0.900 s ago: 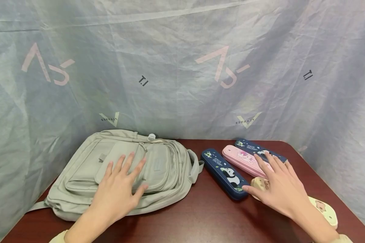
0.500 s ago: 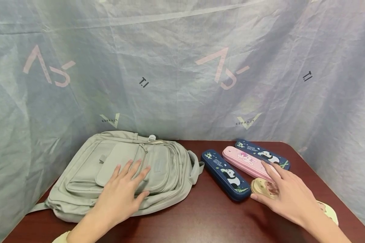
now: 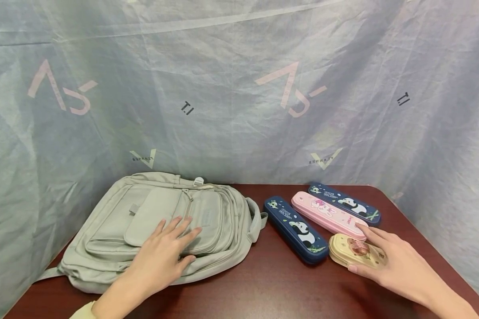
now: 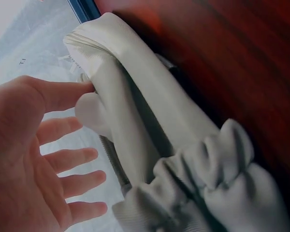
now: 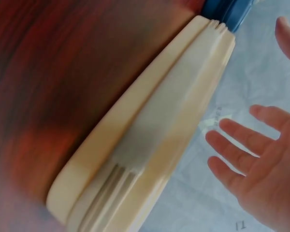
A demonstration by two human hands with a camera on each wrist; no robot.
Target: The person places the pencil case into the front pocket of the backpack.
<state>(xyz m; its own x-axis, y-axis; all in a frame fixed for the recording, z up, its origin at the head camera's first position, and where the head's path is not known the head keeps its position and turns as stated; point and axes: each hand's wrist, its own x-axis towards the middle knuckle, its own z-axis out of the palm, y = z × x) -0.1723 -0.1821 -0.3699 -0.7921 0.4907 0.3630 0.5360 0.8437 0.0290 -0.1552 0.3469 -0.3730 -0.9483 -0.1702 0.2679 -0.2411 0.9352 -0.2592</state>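
A light grey-green backpack [image 3: 115, 221] lies flat on the left of the table. Over its front pocket my left hand [image 3: 155, 259] is spread, fingers straight and holding nothing; whether it touches the fabric I cannot tell. In the left wrist view a looped strap [image 4: 118, 87] appears beside the thumb. To the right, my right hand [image 3: 399, 263] hovers over a cream-yellow pencil case [image 3: 353, 250] with a brown bear picture, hiding its near end. In the right wrist view the relaxed fingers [image 5: 239, 159] stand apart from this case [image 5: 150, 121].
A navy panda pencil case [image 3: 297, 230] lies between backpack and cream-yellow case. Behind are a pink rabbit case [image 3: 327, 212] and a second navy panda case [image 3: 345, 201]. Grey printed cloth [image 3: 231, 88] hangs around the dark red table [image 3: 259, 288].
My right hand has moved right and toward me, leaving the rear cases uncovered and more of the cream-yellow case visible. The left hand has shifted slightly toward me. The cases have not moved.
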